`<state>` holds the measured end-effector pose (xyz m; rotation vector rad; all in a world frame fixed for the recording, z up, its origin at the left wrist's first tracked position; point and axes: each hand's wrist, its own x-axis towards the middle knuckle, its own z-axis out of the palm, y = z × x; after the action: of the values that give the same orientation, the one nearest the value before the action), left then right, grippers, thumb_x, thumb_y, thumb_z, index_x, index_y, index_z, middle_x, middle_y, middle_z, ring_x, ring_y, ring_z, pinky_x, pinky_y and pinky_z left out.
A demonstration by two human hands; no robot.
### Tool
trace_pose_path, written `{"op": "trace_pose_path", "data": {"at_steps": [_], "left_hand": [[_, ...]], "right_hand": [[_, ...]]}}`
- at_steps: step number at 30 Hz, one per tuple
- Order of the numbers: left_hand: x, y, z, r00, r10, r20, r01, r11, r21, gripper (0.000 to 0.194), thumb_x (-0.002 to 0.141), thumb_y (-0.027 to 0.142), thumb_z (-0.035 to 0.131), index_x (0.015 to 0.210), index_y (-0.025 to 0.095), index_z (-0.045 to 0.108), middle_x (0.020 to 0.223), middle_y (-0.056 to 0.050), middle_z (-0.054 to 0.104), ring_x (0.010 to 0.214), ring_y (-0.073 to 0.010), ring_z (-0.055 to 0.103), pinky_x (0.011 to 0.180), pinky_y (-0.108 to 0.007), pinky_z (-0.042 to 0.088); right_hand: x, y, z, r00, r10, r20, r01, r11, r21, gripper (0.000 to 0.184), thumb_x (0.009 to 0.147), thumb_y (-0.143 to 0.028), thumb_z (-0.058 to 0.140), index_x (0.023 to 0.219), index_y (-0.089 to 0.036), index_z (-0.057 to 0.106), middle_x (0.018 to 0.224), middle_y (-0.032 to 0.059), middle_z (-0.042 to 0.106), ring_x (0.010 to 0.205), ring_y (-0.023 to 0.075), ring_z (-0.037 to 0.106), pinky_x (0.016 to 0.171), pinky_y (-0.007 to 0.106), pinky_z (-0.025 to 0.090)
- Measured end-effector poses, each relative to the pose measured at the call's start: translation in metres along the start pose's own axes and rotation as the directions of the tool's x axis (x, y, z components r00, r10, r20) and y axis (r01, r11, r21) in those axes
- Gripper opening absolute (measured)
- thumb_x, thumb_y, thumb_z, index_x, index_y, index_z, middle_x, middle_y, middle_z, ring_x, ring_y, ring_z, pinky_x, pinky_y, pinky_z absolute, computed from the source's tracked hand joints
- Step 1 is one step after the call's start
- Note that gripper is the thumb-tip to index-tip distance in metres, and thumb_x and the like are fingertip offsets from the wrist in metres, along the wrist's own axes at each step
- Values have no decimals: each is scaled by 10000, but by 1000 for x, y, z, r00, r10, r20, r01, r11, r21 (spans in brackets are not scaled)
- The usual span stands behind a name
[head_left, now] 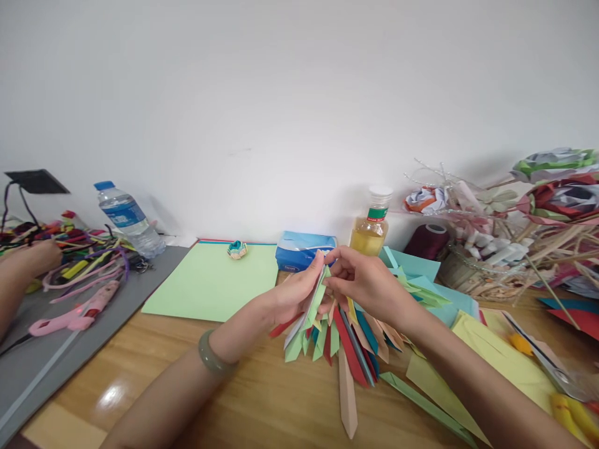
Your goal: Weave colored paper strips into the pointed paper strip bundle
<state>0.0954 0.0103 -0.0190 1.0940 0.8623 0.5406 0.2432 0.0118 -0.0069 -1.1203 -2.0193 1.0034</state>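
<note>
My left hand (296, 295), with a jade-coloured bangle on its wrist, grips a folded light green and white paper strip (314, 300), held upright at a slant. At the strip's upper end my right hand (364, 279) pinches with thumb and forefinger, its other fingers curled. Below both hands a bunch of folded paper strips (358, 349) in red, green, peach, blue and grey fans out over the wooden table. One peach strip (347, 396) sticks out toward me. A long green folded strip (428, 406) lies under my right forearm.
Light green sheets (206, 287) carry a small paper ball (237, 249). Behind my hands stand a tissue pack (299, 251) and an oil bottle (373, 231). Leftward are a pink glue gun (79, 313), a water bottle (125, 215) and another person's hand (41, 257). Scissors (547, 360) lie right.
</note>
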Motion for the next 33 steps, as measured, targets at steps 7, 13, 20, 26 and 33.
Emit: {"op": "trace_pose_path", "data": {"at_steps": [7,13,20,26,33], "left_hand": [[5,-6,-6,994,-47,101,50,998,-29,660,701,783,142,606,187,409,395,45,381,342,-75,333,381,-213,310],[-6,2,-1,986,161,-30,-153,971,184,427,780,594,431,768,170,484,552,60,438,390,-20,226,400,-179,212],[-2,3,-7,958,211,-193,-204,977,59,420,800,574,419,742,162,476,600,48,386,395,-11,183,386,-188,132],[10,-7,-16,942,191,-276,-207,978,-28,353,763,502,543,740,167,438,709,31,442,396,13,237,375,-164,164],[13,-9,-15,917,211,-339,-260,960,-107,248,776,390,566,774,160,474,745,17,465,428,1,300,373,-148,194]], "right_hand": [[1,-4,-1,999,33,-33,-37,991,-129,30,744,-184,549,763,-201,532,589,-52,602,472,111,576,532,240,419],[4,4,-13,997,24,-77,-30,996,-82,89,740,-264,557,777,-187,536,647,-8,623,628,144,588,579,248,430],[4,14,-21,977,95,-193,-187,815,-548,229,834,-375,453,698,-205,526,670,11,620,612,150,559,533,254,356],[0,17,-6,980,170,-99,-190,692,-696,166,723,-344,611,691,-204,528,729,43,625,632,202,571,492,252,244],[2,19,-9,980,188,-59,-181,739,-650,95,722,-198,506,630,-206,523,618,11,594,553,160,517,484,247,249]]}}
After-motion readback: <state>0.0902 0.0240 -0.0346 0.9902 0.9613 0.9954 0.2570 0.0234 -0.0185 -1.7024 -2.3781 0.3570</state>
